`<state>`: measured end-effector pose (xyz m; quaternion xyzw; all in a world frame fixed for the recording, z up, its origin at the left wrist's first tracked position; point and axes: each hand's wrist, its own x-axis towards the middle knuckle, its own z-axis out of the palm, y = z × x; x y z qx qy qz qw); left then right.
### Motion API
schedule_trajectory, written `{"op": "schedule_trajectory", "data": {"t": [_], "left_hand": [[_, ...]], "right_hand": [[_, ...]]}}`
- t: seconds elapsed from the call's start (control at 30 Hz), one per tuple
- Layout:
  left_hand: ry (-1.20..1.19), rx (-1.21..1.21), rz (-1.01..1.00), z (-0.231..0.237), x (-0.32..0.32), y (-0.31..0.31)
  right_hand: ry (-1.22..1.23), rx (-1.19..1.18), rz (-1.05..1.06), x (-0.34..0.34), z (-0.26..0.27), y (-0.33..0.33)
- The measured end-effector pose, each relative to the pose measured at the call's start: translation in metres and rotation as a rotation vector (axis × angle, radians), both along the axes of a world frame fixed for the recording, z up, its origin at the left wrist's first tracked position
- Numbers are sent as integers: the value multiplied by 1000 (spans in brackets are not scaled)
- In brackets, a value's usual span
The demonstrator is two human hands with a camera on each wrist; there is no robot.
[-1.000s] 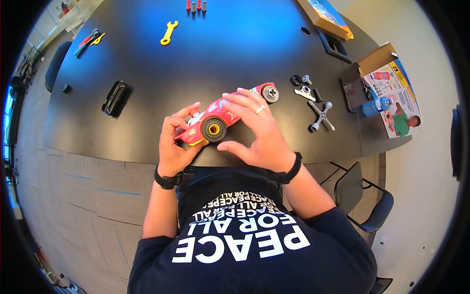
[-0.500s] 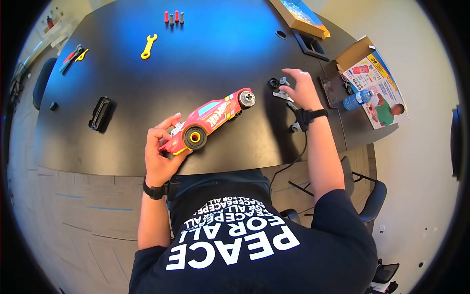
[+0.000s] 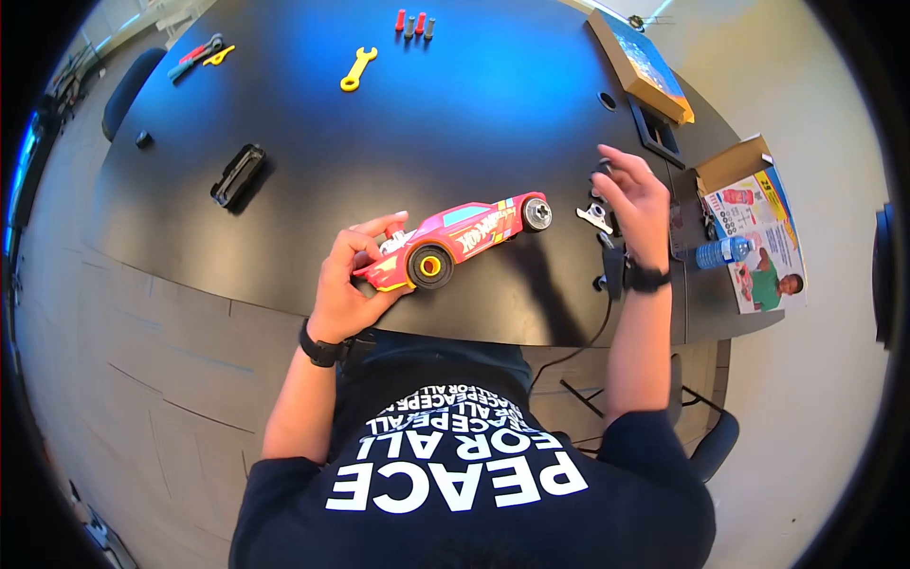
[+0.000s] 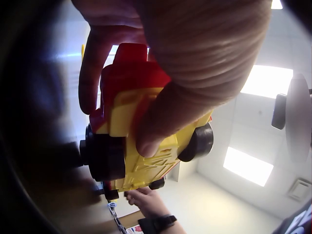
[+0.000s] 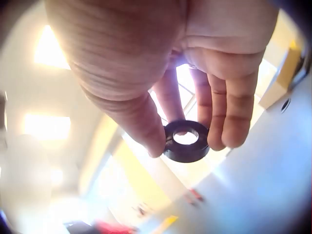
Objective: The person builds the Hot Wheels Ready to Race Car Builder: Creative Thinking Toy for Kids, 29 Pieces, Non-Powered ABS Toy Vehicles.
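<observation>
The left hand (image 3: pixel 353 286) grips the rear end of a red toy car (image 3: pixel 464 237), which is tilted with its front up and to the right. In the left wrist view the thumb lies on the yellow underside (image 4: pixel 151 158). Over at the right, the right hand (image 3: pixel 637 204) pinches a black ring (image 5: pixel 186 142) between thumb and fingers, above the small parts. A white-grey piece (image 3: pixel 595 218) lies just below that hand. The near rear wheel (image 3: pixel 430 266) has a yellow hub; the front wheel (image 3: pixel 536 213) shows a grey hub.
A yellow wrench (image 3: pixel 359 69), several red and grey pegs (image 3: pixel 409 26), a black part (image 3: pixel 238 176) and a tool group (image 3: pixel 197 55) lie on the table (image 3: pixel 313 123). At the right are a water bottle (image 3: pixel 724 252), a printed box (image 3: pixel 758 237) and an open carton (image 3: pixel 645 71).
The right hand left the car, moved right to the small parts and now holds the black ring raised. The left hand keeps its grip on the car. The head view has shifted.
</observation>
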<state>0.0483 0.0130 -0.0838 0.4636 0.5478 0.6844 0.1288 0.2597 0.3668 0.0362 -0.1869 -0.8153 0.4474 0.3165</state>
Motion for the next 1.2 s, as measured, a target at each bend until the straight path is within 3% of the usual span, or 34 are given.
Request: {"op": "schedule_trajectory", "data": {"t": [0.03,0.17,0.37,0.5,0.57,0.6,0.77,0.9,1.0,1.1,1.2], "left_hand": [[10,14,1,0,1,1],[55,1,19,2,1,1],[16,34,-12,-4,1,2],[22,36,-6,-3,2,1],[24,43,-2,-3,2,1],[34,50,-4,-3,1,1],[24,51,4,-2,-1,1],[-4,45,-34,-4,-1,-1],[33,36,-33,2,0,-1],[42,21,-26,3,-2,-3],[-3,43,-4,3,2,0]], "right_hand": [[205,-207,74,4,9,-25],[411,-177,343,22,17,-81],[394,-302,388,14,5,-105],[414,-365,572,6,5,-108],[488,-619,597,5,4,-116],[466,-569,687,2,3,-113],[316,-623,670,-8,16,-137],[116,-517,671,-21,21,-149],[-50,272,698,-45,36,-146],[-177,403,807,-64,38,-140],[-226,343,845,-70,29,-137]]}}
